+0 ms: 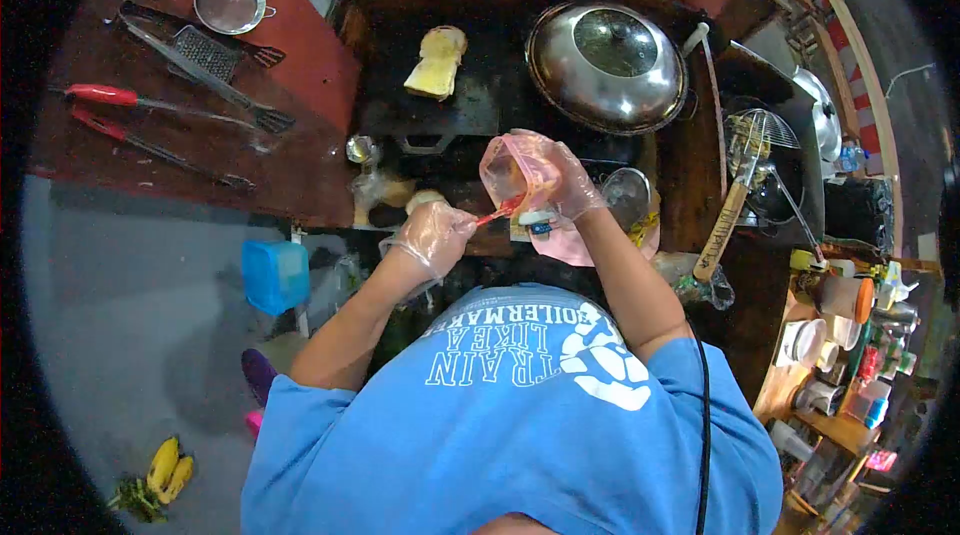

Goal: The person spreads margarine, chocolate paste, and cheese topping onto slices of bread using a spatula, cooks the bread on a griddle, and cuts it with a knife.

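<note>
My left hand (435, 237), in a clear plastic glove, is closed around the handle of a small red utensil (494, 215), perhaps a spoon or spatula. Its far end reaches into the mouth of a pink translucent container (508, 171). That container is tilted in my right hand (568, 183), also gloved, with the fingers wrapped round it. What lies inside the container cannot be made out clearly. Beyond my hands, bread (436, 63) with a yellowish surface lies on a dark griddle (385, 115).
A domed metal lid (606, 67) covers a pan at the back right. Red-handled tongs (103, 95), black tongs (205, 75) and a strainer (229, 2) lie on the left counter. A wooden-handled skimmer (735, 200) is at right. A blue plastic container (275, 276) stands lower left.
</note>
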A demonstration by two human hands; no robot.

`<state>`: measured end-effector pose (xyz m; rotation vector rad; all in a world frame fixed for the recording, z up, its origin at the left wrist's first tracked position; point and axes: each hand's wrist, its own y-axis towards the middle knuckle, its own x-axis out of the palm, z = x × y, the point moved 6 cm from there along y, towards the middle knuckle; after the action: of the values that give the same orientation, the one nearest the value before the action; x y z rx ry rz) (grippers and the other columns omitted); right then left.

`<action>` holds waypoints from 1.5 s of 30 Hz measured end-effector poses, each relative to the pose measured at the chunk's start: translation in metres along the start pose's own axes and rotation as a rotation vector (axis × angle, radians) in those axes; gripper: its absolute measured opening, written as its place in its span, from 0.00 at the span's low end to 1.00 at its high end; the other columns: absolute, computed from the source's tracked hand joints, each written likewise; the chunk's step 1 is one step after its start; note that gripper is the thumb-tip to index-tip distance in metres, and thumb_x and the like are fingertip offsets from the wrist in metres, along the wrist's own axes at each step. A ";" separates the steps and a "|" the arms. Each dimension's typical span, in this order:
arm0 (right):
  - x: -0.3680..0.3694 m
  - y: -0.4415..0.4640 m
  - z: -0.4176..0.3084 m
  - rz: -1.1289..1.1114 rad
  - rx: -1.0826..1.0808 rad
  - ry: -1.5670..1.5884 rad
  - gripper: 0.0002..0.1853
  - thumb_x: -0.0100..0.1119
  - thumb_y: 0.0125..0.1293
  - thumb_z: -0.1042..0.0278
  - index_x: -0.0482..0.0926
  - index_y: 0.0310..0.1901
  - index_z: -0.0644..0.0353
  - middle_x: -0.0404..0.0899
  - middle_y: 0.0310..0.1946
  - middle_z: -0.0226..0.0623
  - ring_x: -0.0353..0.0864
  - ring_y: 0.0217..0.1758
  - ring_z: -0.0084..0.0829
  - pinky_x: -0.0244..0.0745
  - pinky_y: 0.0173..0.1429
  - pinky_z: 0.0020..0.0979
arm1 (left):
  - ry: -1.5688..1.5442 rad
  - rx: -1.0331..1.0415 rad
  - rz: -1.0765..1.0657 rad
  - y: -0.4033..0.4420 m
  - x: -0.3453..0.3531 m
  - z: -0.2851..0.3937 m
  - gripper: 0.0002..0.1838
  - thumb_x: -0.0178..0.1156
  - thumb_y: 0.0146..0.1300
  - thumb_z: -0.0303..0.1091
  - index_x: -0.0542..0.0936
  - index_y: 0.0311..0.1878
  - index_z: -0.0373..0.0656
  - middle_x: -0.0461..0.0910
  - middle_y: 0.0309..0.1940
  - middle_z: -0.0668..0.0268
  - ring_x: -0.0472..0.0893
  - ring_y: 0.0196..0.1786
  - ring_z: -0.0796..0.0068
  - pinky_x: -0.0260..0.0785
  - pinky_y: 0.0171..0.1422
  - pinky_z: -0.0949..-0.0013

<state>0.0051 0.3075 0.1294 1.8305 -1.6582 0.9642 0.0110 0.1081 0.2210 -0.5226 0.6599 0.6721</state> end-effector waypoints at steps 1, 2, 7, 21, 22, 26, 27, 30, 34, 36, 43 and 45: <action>-0.002 0.001 0.002 0.065 0.065 -0.021 0.36 0.59 0.65 0.44 0.67 0.68 0.61 0.76 0.60 0.42 0.79 0.60 0.38 0.76 0.63 0.42 | -0.002 0.003 -0.003 -0.001 -0.003 0.004 0.13 0.59 0.64 0.33 0.85 0.45 0.36 0.82 0.24 0.52 0.83 0.27 0.62 0.72 0.33 0.60; -0.001 0.000 0.000 0.069 0.063 -0.022 0.36 0.59 0.65 0.44 0.67 0.68 0.61 0.76 0.60 0.42 0.79 0.60 0.38 0.76 0.63 0.42 | -0.137 -0.078 -0.058 -0.003 -0.006 0.006 0.13 0.59 0.65 0.33 0.85 0.44 0.35 0.81 0.22 0.57 0.80 0.25 0.68 0.70 0.31 0.63; 0.004 -0.003 0.001 0.027 0.068 -0.112 0.44 0.58 0.62 0.37 0.63 0.70 0.63 0.73 0.62 0.43 0.76 0.62 0.35 0.72 0.67 0.37 | -0.468 -0.238 -0.057 -0.004 -0.003 0.004 0.14 0.59 0.68 0.37 0.86 0.36 0.34 0.78 0.20 0.69 0.73 0.22 0.84 0.65 0.27 0.71; -0.062 -0.027 -0.015 0.308 -0.145 -0.092 0.28 0.42 0.66 0.49 0.76 0.58 0.61 0.80 0.54 0.39 0.80 0.55 0.36 0.76 0.61 0.39 | -1.094 -0.321 0.125 0.033 -0.032 -0.063 0.15 0.59 0.70 0.38 0.79 0.54 0.39 0.72 0.23 0.77 0.65 0.19 0.90 0.56 0.20 0.84; -0.055 -0.033 -0.016 0.303 -0.149 -0.094 0.28 0.42 0.66 0.49 0.76 0.58 0.61 0.80 0.54 0.39 0.80 0.55 0.36 0.76 0.61 0.39 | -1.059 -0.370 0.234 0.050 -0.038 -0.089 0.13 0.58 0.71 0.38 0.79 0.52 0.42 0.72 0.22 0.77 0.65 0.18 0.90 0.56 0.20 0.82; -0.064 -0.050 -0.009 0.420 -0.135 0.119 0.28 0.43 0.65 0.49 0.75 0.59 0.59 0.79 0.54 0.40 0.79 0.56 0.37 0.76 0.62 0.41 | -0.051 -0.261 0.738 0.110 -0.064 -0.175 0.08 0.55 0.65 0.27 0.80 0.44 0.37 0.82 0.29 0.56 0.82 0.33 0.63 0.74 0.38 0.61; -0.067 -0.053 -0.008 0.414 -0.131 0.178 0.28 0.44 0.65 0.49 0.74 0.59 0.59 0.79 0.54 0.40 0.79 0.57 0.38 0.75 0.62 0.41 | 0.081 -0.274 0.757 0.114 -0.067 -0.175 0.08 0.54 0.66 0.28 0.80 0.44 0.38 0.82 0.31 0.54 0.82 0.35 0.57 0.74 0.40 0.57; -0.071 -0.064 -0.011 0.409 -0.150 0.251 0.27 0.44 0.65 0.49 0.74 0.59 0.59 0.79 0.54 0.40 0.79 0.57 0.38 0.75 0.63 0.42 | 0.310 -0.336 0.701 0.127 -0.047 -0.189 0.07 0.54 0.66 0.29 0.79 0.43 0.40 0.82 0.35 0.51 0.82 0.39 0.48 0.74 0.44 0.51; -0.079 -0.073 -0.019 0.407 -0.204 0.312 0.27 0.45 0.65 0.50 0.74 0.59 0.59 0.79 0.55 0.39 0.78 0.59 0.39 0.74 0.64 0.42 | 0.265 -0.227 0.660 0.155 -0.042 -0.182 0.07 0.54 0.66 0.30 0.78 0.44 0.41 0.82 0.37 0.47 0.82 0.41 0.44 0.74 0.48 0.47; -0.085 -0.079 -0.013 0.403 -0.155 0.387 0.28 0.45 0.65 0.49 0.76 0.58 0.59 0.79 0.55 0.39 0.78 0.59 0.39 0.73 0.65 0.42 | 0.199 -0.146 0.657 0.174 -0.052 -0.177 0.08 0.55 0.66 0.30 0.78 0.45 0.41 0.82 0.38 0.46 0.82 0.42 0.43 0.74 0.48 0.46; -0.086 -0.080 -0.010 0.465 -0.118 0.384 0.29 0.42 0.65 0.46 0.76 0.58 0.59 0.79 0.56 0.38 0.77 0.59 0.37 0.71 0.66 0.41 | 0.438 -0.219 0.613 0.239 -0.067 -0.167 0.09 0.53 0.63 0.27 0.77 0.45 0.37 0.81 0.41 0.44 0.82 0.46 0.43 0.76 0.48 0.48; -0.092 -0.082 -0.005 0.495 -0.123 0.379 0.29 0.42 0.65 0.46 0.76 0.58 0.59 0.79 0.56 0.38 0.77 0.60 0.37 0.71 0.67 0.40 | 0.443 -0.228 0.651 0.236 -0.070 -0.156 0.09 0.52 0.63 0.27 0.76 0.44 0.35 0.81 0.39 0.45 0.82 0.46 0.43 0.77 0.49 0.50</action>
<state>0.0839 0.3826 0.0706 1.0841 -1.9011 1.2810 -0.2567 0.1410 0.1101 -0.6813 1.2015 1.2718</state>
